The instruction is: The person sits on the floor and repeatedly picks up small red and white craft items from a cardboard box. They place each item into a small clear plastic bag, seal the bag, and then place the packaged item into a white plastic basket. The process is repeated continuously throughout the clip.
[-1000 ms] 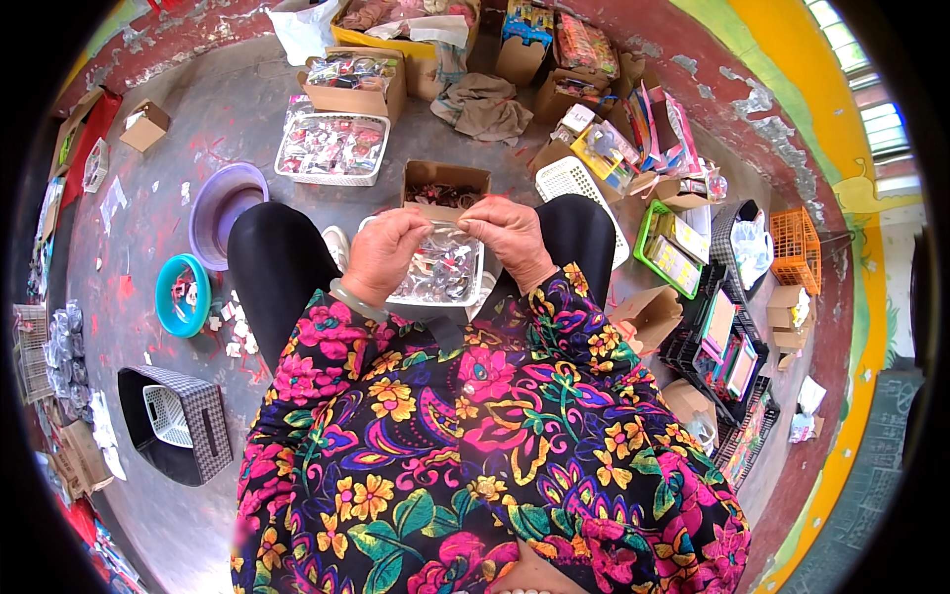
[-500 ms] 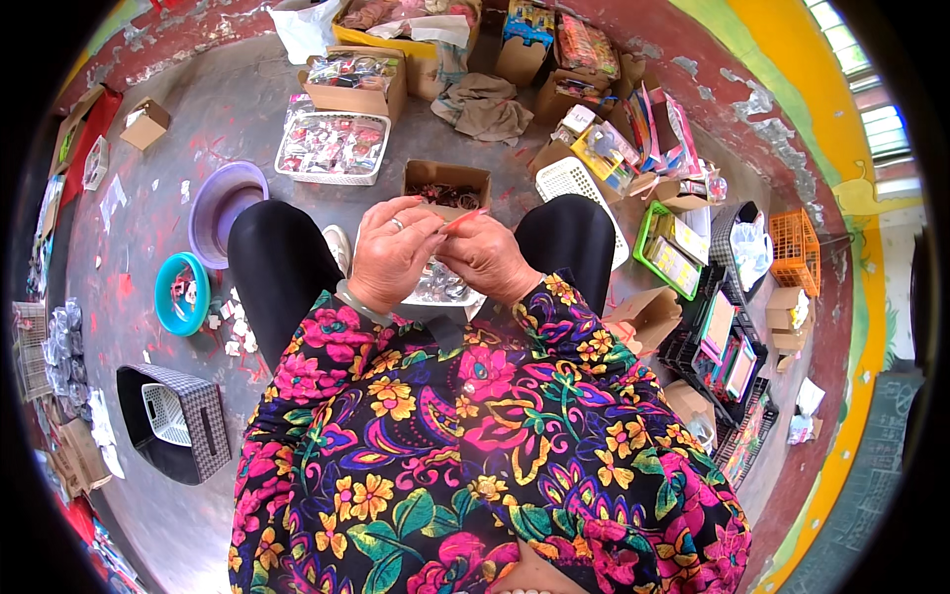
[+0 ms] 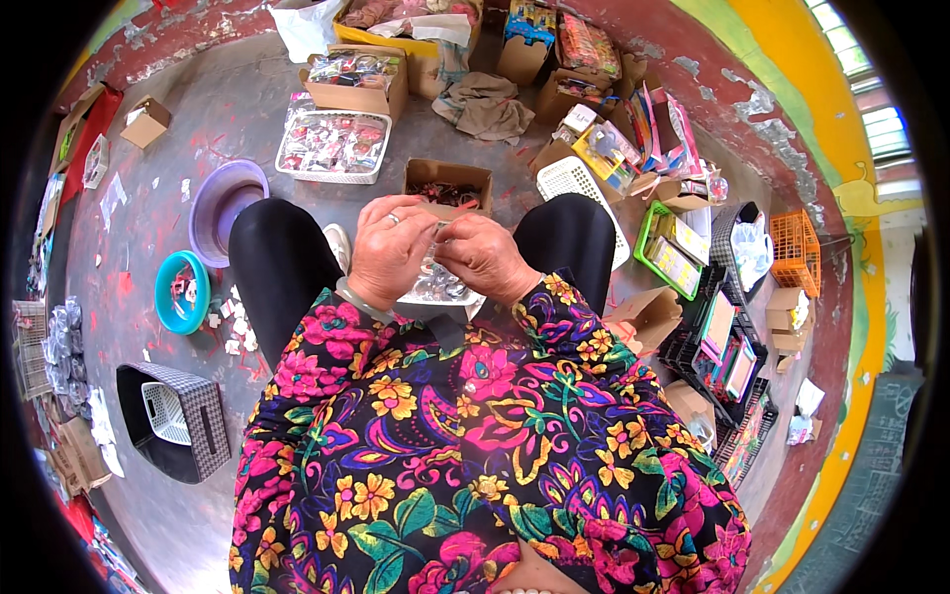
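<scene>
Between my knees, my left hand (image 3: 388, 249) and my right hand (image 3: 483, 255) meet with fingertips pinched together. Whatever they pinch is too small and covered by the fingers to make out. A ring and a pale bangle (image 3: 360, 301) are on my left hand and wrist. Right below the hands, a white basket (image 3: 427, 310) of small shiny packaged pieces (image 3: 437, 284) shows partly. Just beyond my fingers stands an open cardboard box (image 3: 447, 172) with dark reddish small items inside.
On the left are a purple basin (image 3: 202, 215), a teal basin (image 3: 162, 294) and a checked bin (image 3: 208, 430). Ahead sits a white basket of packets (image 3: 328, 179). To the right stand a green tray (image 3: 647, 234), black crates (image 3: 740, 398) and an orange crate (image 3: 792, 259). White scraps (image 3: 236, 329) litter the floor.
The pinkish-red strip that stuck out above my right fingers no longer shows. My right fingers have curled in closer to the left ones; both hands otherwise stay in place.
</scene>
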`<state>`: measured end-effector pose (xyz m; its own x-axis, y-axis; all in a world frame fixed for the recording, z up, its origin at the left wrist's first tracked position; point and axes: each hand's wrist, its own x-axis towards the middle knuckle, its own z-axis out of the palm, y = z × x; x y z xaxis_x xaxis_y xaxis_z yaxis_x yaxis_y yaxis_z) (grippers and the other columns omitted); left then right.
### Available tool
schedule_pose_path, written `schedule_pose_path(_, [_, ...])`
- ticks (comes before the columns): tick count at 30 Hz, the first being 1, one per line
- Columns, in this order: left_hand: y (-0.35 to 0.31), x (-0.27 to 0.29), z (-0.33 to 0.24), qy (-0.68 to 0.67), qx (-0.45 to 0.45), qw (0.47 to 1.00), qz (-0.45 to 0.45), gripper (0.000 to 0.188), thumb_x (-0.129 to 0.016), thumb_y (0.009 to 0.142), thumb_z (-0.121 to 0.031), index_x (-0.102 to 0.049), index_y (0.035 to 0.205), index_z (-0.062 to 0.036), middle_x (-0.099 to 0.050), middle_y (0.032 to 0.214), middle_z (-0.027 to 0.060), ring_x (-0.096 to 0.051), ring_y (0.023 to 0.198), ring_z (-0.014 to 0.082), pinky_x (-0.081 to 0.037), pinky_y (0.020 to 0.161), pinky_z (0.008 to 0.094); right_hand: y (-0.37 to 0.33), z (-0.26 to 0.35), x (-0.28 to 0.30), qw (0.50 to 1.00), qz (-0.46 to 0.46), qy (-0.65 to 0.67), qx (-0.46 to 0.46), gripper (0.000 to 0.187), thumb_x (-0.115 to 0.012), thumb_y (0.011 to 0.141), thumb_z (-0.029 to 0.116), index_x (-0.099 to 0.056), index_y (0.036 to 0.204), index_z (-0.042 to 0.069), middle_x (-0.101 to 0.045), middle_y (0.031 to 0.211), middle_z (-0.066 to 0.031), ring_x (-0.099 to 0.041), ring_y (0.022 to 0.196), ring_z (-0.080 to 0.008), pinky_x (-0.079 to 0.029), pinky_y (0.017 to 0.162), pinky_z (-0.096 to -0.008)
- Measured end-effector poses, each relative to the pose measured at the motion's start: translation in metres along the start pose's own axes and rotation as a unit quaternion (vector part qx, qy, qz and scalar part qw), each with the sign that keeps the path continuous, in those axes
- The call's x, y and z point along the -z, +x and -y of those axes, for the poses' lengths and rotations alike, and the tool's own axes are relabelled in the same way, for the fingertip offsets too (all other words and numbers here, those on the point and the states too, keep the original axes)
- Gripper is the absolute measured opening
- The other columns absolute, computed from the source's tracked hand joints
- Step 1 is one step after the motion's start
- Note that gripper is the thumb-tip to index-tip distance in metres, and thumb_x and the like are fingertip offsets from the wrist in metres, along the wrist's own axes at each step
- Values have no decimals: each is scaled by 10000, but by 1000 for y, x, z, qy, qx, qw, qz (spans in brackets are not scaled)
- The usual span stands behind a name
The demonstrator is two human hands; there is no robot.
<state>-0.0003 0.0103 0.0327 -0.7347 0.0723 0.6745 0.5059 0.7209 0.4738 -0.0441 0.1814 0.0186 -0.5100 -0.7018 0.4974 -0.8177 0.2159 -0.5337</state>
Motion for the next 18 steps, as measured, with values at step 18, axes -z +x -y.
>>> schedule_pose_path(18, [-350, 208, 112, 343, 539, 769, 6, 195, -533, 795, -222, -674, 853, -100, -626, 831, 159, -590, 806, 318, -469, 698, 389, 0, 5, -5, 997, 19, 38, -58, 95, -665, 663, -1, -647, 751, 32, -621, 802, -78, -587, 765, -235, -467, 682, -309])
